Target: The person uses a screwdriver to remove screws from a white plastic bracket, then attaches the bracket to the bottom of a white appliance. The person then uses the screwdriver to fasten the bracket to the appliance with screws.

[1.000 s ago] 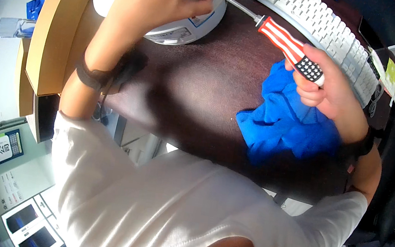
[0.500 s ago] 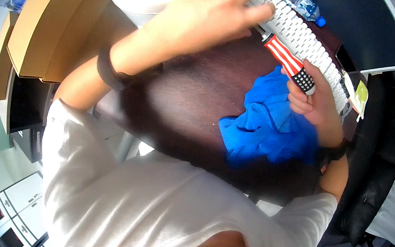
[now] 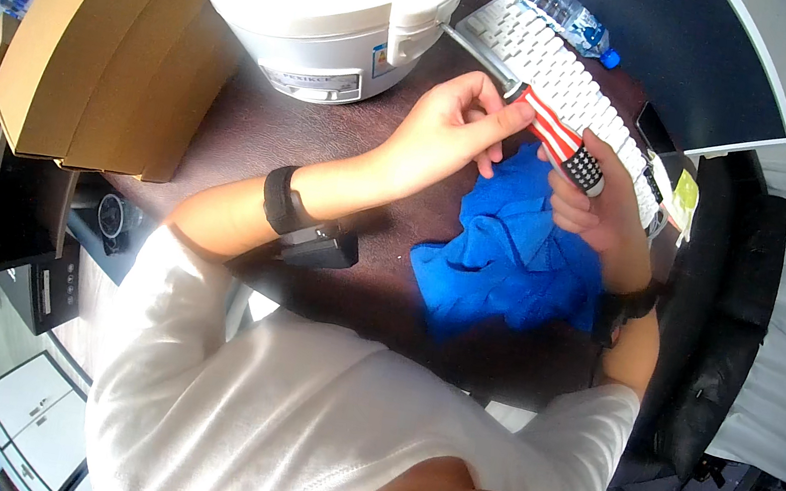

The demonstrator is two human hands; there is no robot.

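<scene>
A screwdriver (image 3: 554, 133) has a red-and-white striped handle, a black star-patterned end and a metal shaft. My right hand (image 3: 601, 209) is wrapped round the back of its handle. At the front of the handle, the thumb and curled forefinger of my left hand (image 3: 454, 134) close on it; the other fingers hang bent below. The shaft slants up and left, its end meeting the side of a white rice cooker (image 3: 311, 8) by a protruding part of the housing. Whether the tip sits in a screw is too small to tell. Under my hands lies a crumpled blue cloth (image 3: 513, 252).
Behind the screwdriver a white keyboard (image 3: 563, 74) runs diagonally, with a clear plastic bottle (image 3: 561, 13) beyond it. A monitor (image 3: 701, 58) stands at the back right. Cardboard boxes (image 3: 106, 34) rise at the left, on the dark brown table (image 3: 227, 137).
My left hand has come down from above the rice cooker and keyboard to the front of the screwdriver handle. The cooker now shows more fully. My right hand keeps its grip.
</scene>
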